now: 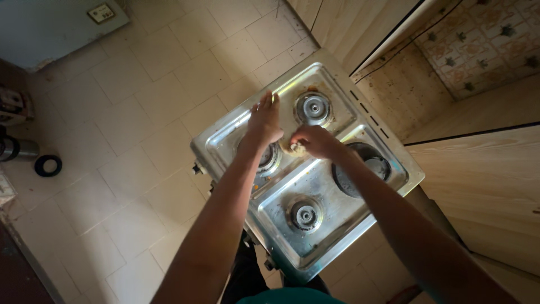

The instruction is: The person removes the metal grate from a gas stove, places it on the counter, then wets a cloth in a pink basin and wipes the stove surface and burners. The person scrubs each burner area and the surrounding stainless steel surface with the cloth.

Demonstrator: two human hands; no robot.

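A stainless steel gas stove top [332, 222] with four burner wells stands on the tiled floor below me. My left hand [265, 121] lies flat, fingers together, on the far left part of the stove, over one burner well. My right hand [315, 141] is closed around a pale scrubbing pad [295, 149] pressed on the steel at the centre of the stove. One round burner [314, 108] shows beyond my hands and another burner [305, 214] close to me. The right-hand well [365, 169] is a dark open hole.
Pale floor tiles [129, 124] spread to the left. A black ring [48, 165] and a metal cylinder [16, 149] lie at the left edge. Wooden cabinet panels [489, 186] stand at the right, patterned tiles [489, 39] beyond. A wall socket [101, 12] is at top left.
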